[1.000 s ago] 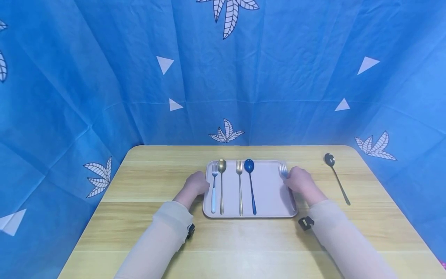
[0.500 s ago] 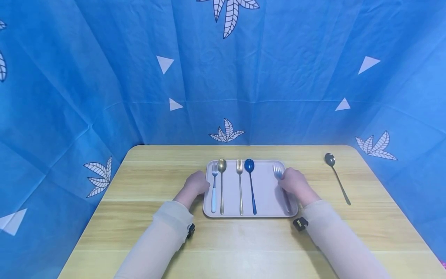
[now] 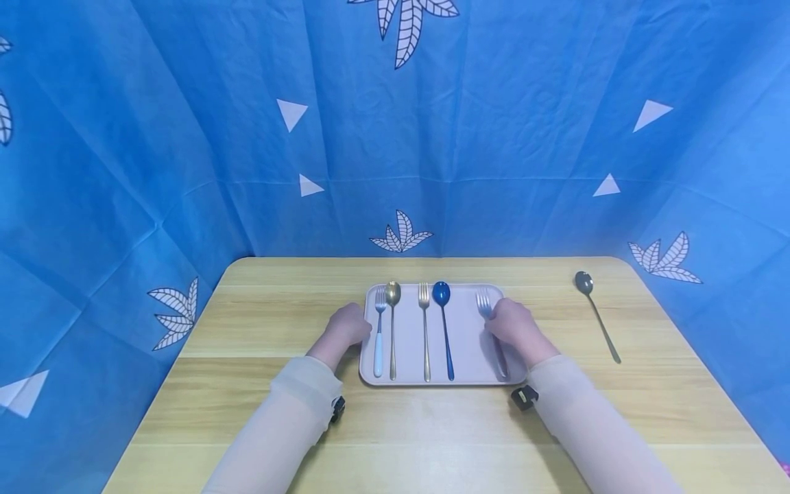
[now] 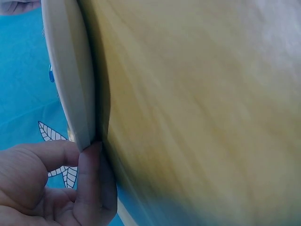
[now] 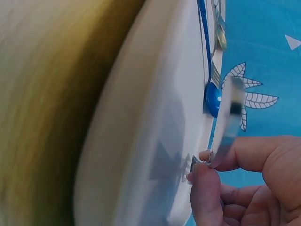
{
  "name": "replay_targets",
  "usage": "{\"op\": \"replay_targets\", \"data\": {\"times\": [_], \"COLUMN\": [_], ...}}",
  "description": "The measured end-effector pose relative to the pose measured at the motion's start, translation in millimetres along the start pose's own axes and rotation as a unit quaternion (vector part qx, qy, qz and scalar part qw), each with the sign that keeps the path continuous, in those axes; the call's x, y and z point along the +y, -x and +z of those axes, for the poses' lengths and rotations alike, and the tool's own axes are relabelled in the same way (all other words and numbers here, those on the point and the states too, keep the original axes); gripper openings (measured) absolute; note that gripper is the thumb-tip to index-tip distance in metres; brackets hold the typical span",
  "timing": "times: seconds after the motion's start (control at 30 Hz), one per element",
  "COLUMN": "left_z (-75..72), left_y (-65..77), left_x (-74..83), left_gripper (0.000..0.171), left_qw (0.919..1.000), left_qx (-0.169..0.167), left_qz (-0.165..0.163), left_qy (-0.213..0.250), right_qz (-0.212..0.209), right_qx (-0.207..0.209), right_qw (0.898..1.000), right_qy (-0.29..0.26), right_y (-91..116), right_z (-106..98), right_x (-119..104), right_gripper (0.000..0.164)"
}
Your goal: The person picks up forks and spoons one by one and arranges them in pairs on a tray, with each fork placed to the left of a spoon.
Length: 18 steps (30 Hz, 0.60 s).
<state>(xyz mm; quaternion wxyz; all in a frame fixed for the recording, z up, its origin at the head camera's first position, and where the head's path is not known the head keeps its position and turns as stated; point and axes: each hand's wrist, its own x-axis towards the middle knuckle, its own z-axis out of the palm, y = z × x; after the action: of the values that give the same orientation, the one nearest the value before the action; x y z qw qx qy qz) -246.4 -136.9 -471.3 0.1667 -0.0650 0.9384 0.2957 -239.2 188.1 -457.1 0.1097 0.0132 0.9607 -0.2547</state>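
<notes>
A pale pinkish tray (image 3: 409,346) lies on the wooden table. My left hand (image 3: 347,324) pinches its left rim between thumb and finger, as the left wrist view also shows. On the tray lie a fork with a light handle (image 3: 378,353), a gold spoon (image 3: 393,293), a gold fork (image 3: 424,296) and a blue spoon (image 3: 441,293). Over the tray's right part, my right hand (image 3: 517,329) pinches a silver fork (image 3: 484,303) near its head, tines pointing away. In the right wrist view this fork's handle (image 5: 228,122) is blurred; whether it touches the tray I cannot tell.
A dark spoon (image 3: 597,317) lies on the table (image 3: 629,425) right of the tray. Blue patterned cloth (image 3: 524,137) hangs behind the table and along both sides.
My right hand has moved left over the tray with the silver fork, which now stands closer to the blue spoon. The left hand stays at the tray's rim.
</notes>
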Motion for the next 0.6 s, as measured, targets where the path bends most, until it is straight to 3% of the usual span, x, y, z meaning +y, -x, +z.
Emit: {"op": "replay_targets", "data": {"times": [0.27, 0.6], "left_z": [0.0, -0.4], "left_y": [1.1, 0.9], "left_x": [1.2, 0.2], "left_gripper": [0.021, 0.025], "left_qw": [1.0, 0.9999], "left_qx": [-0.002, -0.001], "left_qz": [-0.001, 0.001], "left_qy": [0.001, 0.011], "right_qz": [-0.005, 0.013], "right_qx": [-0.002, -0.01], "right_qw": [1.0, 1.0], "right_qy": [0.019, 0.0], "right_y": [-2.0, -4.5], "right_z": [3.1, 10.1], "right_x": [-3.0, -2.2], "right_gripper": [0.037, 0.036]}}
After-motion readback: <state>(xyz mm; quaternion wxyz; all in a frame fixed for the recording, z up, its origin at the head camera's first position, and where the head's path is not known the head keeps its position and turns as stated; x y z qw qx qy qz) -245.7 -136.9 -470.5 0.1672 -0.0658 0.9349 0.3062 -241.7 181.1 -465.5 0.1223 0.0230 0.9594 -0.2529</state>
